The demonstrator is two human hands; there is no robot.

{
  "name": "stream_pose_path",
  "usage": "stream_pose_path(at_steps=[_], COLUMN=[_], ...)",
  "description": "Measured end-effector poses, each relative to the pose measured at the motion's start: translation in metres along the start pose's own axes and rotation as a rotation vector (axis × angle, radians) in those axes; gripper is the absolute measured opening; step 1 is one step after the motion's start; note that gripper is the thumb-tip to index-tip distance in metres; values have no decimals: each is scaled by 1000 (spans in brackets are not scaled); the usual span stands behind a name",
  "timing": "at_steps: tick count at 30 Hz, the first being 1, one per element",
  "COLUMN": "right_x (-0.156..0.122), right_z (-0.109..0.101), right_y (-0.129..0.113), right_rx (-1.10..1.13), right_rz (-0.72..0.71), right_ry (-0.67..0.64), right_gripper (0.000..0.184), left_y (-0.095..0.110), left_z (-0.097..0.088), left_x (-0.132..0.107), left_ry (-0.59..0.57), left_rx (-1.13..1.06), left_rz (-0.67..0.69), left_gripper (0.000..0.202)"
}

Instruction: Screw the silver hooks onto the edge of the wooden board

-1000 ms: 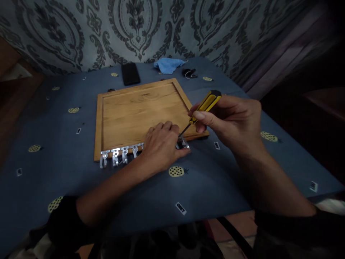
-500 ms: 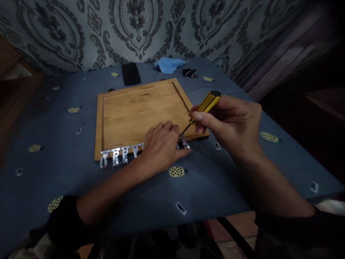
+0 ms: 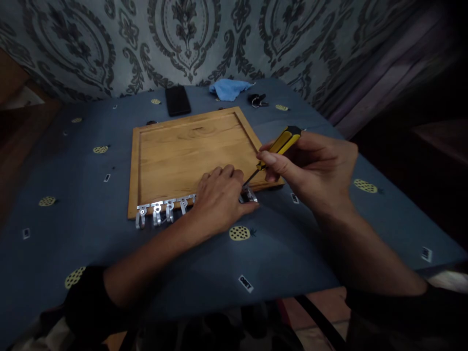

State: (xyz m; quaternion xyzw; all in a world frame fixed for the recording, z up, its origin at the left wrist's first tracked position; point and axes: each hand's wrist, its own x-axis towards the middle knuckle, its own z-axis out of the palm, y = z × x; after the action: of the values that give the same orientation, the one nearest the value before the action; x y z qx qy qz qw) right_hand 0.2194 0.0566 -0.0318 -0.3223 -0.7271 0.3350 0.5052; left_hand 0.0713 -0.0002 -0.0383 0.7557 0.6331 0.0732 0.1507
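A square wooden board (image 3: 190,151) lies on the blue tablecloth (image 3: 73,234). Along its near edge runs a metal hook rail (image 3: 161,209) with several silver hooks. My left hand (image 3: 219,202) lies over the rail's right part, fingers curled down and pressing it against the board. My right hand (image 3: 310,168) is closed round a yellow and black screwdriver (image 3: 280,144). Its thin shaft slants down to the rail's right end (image 3: 249,195), just beside my left fingertips. The tip itself is hidden behind my fingers.
At the table's far side lie a black phone (image 3: 177,100), a crumpled blue cloth (image 3: 228,88) and a bunch of keys (image 3: 258,100). Patterned wallpaper (image 3: 183,39) rises behind the table. The table's right edge (image 3: 402,185) drops into a dark area.
My right hand and the screwdriver handle have sunk slightly and turned a little. My left hand and the hook rail have stayed in place.
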Motion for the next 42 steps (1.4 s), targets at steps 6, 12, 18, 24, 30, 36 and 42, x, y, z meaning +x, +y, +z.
stream_pose_path(at_steps=[6,12,18,24,30,36,42], right_x=[-6,0,0,-2,-2,-1,-1], right_z=[0,-5,-2,-4,-7,-10,-11], right_y=[3,0,-4,0,3,0,1], right_rx=[82,72,59,39,19,17,53], right_rz=[-83,-71,8,41,43,30,4], right_ry=[186,189,43,-5,-51,-89,-147], right_gripper=[12,12,18,9,10,21,18], left_y=[0,0,0,0,0,-1,-1], left_z=[1,0,-1,1,1,2,2], left_x=[0,-1,0,0,0,0,0], left_ry=[-2,0,-5,13,11,16,13], left_rx=[15,2,3,-2,3,10,14], left_rz=[0,-3,4,5,3,4,11], left_gripper=[40,39,39,38,39,40,41])
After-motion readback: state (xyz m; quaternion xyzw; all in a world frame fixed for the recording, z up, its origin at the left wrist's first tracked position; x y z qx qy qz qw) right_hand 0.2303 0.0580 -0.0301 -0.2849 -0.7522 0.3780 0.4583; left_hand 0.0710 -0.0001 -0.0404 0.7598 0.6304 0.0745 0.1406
